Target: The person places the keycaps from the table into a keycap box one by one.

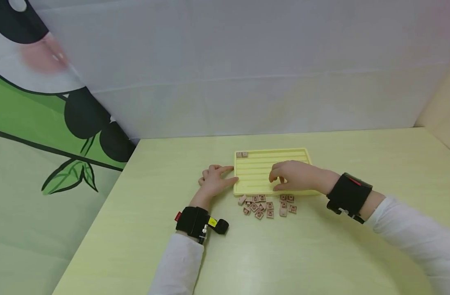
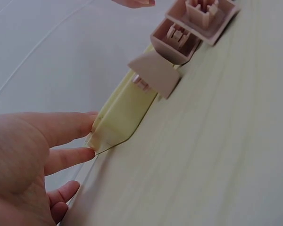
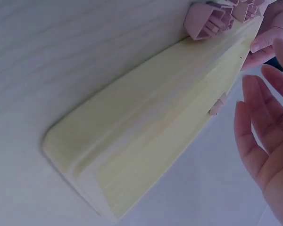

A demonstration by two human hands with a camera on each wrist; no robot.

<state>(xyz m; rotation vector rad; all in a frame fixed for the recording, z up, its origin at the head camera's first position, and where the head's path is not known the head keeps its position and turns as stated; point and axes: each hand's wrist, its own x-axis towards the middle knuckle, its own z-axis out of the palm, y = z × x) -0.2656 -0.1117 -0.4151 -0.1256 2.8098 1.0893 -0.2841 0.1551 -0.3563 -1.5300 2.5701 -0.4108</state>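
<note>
A yellow ridged tray (image 1: 252, 173) lies on the table, with two pink keycaps (image 1: 242, 155) side by side in its far left corner. My left hand (image 1: 215, 181) rests at the tray's left side; in the left wrist view its fingertips (image 2: 87, 154) touch the tray's corner. Over the right part of the tray hovers my right hand (image 1: 293, 176), its fingers loosely bent. Nothing shows between those fingers (image 3: 254, 106) in the right wrist view. Several loose keycaps (image 1: 270, 213) are scattered along the tray's near edge, some with their hollow undersides showing (image 2: 172, 40).
The pale table (image 1: 269, 254) extends around the tray on all sides. A white cloth backdrop (image 1: 247, 102) rises behind the table's far edge, and a printed cloth (image 1: 26, 176) hangs at the left. Dark bands (image 1: 349, 196) carry the wrist cameras.
</note>
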